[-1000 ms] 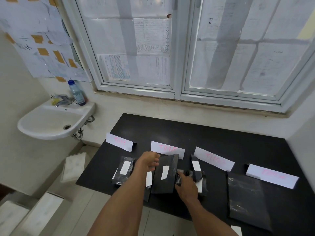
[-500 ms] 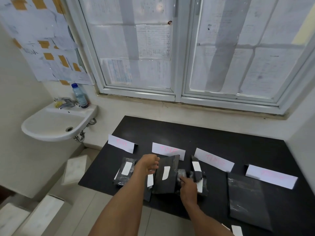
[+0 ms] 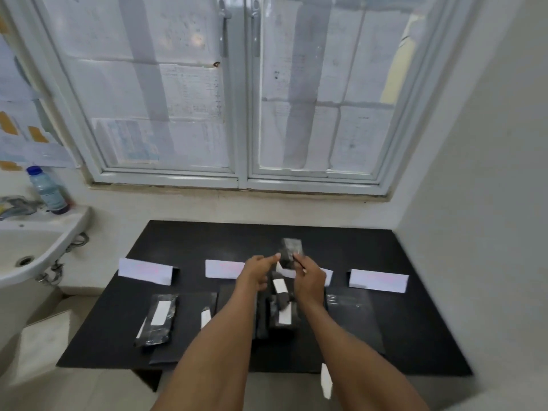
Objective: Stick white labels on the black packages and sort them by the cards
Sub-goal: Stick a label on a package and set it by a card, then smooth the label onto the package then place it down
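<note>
Near edge of the matte black table (image 3: 415,345): one loose white paper label (image 3: 325,381) overhangs it. Spare stock, I judge, kept within the right arm's reach.

Next row is the sorted piles. A glossy black plastic package with a white strip label (image 3: 157,318) lies at the left, in front of the leftmost folded white paper card (image 3: 145,271). A second pile sits half under the left forearm. A stack of small labelled black packages (image 3: 281,310) lies between the wrists. A large flat black plastic package (image 3: 353,315), no label visible, lies on the right, in front of the rightmost white card (image 3: 378,280). Each pile fronts its card, so the card names the column.

Above the stack, the right hand (image 3: 308,281) is curled, fingertips pinching the lower end of a small crinkled black plastic package (image 3: 292,252). It is held upright, clear of the table — probably raised to be checked or labelled before it joins a pile. The left hand (image 3: 256,272) is mostly curled, with one digit stretched to that package's lower corner. Gripping or only touching — too blurred to tell.

Beyond the cards there is bare table, then a papered window.
</note>
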Action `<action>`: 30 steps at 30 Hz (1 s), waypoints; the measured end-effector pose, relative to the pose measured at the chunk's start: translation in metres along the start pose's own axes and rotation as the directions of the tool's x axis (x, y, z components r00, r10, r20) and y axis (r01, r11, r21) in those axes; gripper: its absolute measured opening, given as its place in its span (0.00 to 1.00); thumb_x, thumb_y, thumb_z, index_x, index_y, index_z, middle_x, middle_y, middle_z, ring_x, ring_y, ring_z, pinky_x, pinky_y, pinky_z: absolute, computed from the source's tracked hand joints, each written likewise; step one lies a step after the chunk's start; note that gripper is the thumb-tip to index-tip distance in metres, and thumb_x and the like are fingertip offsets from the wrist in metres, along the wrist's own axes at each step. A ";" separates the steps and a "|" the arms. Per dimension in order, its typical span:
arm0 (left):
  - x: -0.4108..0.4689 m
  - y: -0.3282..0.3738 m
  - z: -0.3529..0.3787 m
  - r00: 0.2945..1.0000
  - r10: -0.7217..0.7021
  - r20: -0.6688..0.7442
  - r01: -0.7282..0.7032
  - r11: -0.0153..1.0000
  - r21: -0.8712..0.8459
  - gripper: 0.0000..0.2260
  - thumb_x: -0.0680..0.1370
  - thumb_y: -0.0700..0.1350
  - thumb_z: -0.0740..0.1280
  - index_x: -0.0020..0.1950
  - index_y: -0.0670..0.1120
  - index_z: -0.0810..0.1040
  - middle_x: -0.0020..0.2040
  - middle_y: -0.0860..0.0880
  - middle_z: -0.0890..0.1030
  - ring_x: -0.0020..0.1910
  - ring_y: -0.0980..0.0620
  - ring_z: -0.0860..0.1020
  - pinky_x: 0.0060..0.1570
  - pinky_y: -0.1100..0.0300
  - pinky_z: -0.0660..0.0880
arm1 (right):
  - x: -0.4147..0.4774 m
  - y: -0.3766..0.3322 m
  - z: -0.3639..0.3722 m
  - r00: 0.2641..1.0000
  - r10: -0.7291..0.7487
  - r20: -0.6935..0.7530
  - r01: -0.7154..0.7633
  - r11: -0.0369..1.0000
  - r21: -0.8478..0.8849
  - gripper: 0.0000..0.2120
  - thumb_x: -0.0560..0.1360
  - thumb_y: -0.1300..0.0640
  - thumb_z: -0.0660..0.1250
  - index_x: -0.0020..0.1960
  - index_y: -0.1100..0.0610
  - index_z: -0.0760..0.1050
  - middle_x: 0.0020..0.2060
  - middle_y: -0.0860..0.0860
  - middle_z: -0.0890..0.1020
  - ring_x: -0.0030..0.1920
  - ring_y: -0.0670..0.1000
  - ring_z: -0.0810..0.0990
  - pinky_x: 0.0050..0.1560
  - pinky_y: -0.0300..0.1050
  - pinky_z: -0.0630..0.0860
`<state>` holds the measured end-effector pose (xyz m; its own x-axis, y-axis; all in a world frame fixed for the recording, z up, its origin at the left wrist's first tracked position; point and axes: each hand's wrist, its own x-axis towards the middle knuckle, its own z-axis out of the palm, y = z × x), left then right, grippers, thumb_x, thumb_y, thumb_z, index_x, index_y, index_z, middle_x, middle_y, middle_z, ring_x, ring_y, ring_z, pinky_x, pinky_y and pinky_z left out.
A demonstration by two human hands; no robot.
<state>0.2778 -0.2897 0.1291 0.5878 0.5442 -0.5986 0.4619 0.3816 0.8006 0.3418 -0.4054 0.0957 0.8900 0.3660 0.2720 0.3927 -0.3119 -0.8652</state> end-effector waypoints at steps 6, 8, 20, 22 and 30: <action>-0.042 0.038 0.068 0.954 0.272 0.123 -0.224 0.925 -0.307 0.21 0.74 0.50 0.73 0.63 0.41 0.76 0.49 0.44 0.84 0.48 0.45 0.83 0.48 0.52 0.79 | 0.033 -0.040 -0.078 0.975 -0.200 -0.097 0.200 0.980 -0.010 0.10 0.78 0.63 0.63 0.55 0.60 0.82 0.48 0.53 0.84 0.47 0.47 0.82 0.50 0.30 0.76; -0.063 0.043 0.083 0.936 0.333 0.116 -0.270 0.889 -0.370 0.18 0.73 0.46 0.74 0.60 0.40 0.78 0.50 0.42 0.84 0.50 0.44 0.84 0.52 0.50 0.80 | 0.031 -0.043 -0.100 0.967 -0.230 -0.107 0.232 0.973 -0.001 0.10 0.78 0.62 0.63 0.56 0.60 0.81 0.49 0.53 0.84 0.48 0.49 0.82 0.52 0.39 0.79; -0.152 -0.039 0.148 0.927 0.374 -0.009 -0.319 0.777 -0.542 0.18 0.73 0.38 0.72 0.61 0.35 0.77 0.52 0.38 0.82 0.47 0.46 0.82 0.43 0.63 0.82 | -0.065 0.001 -0.199 0.973 -0.228 -0.044 0.227 0.974 -0.023 0.18 0.75 0.66 0.61 0.63 0.54 0.71 0.59 0.51 0.77 0.55 0.48 0.78 0.56 0.43 0.78; -0.150 -0.064 0.153 0.923 0.384 0.001 -0.317 0.764 -0.562 0.20 0.73 0.39 0.73 0.63 0.36 0.76 0.56 0.37 0.82 0.51 0.45 0.82 0.46 0.61 0.82 | -0.089 0.029 -0.206 0.986 -0.156 -0.057 0.153 0.987 -0.058 0.15 0.76 0.63 0.62 0.61 0.55 0.70 0.55 0.51 0.78 0.51 0.48 0.78 0.50 0.43 0.78; -0.129 -0.175 0.158 0.891 0.407 0.204 -0.231 0.791 -0.566 0.05 0.75 0.39 0.69 0.50 0.44 0.79 0.50 0.43 0.83 0.49 0.48 0.82 0.49 0.61 0.80 | -0.194 0.196 -0.173 0.977 0.144 -0.160 -0.168 0.975 -0.146 0.08 0.71 0.65 0.63 0.50 0.58 0.70 0.45 0.56 0.79 0.46 0.58 0.78 0.46 0.48 0.73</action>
<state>0.2256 -0.5446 0.0621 0.8469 0.4872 -0.2131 -0.1467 0.5991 0.7871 0.2864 -0.6893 -0.0537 0.9628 0.1725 0.2081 0.2673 -0.4936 -0.8276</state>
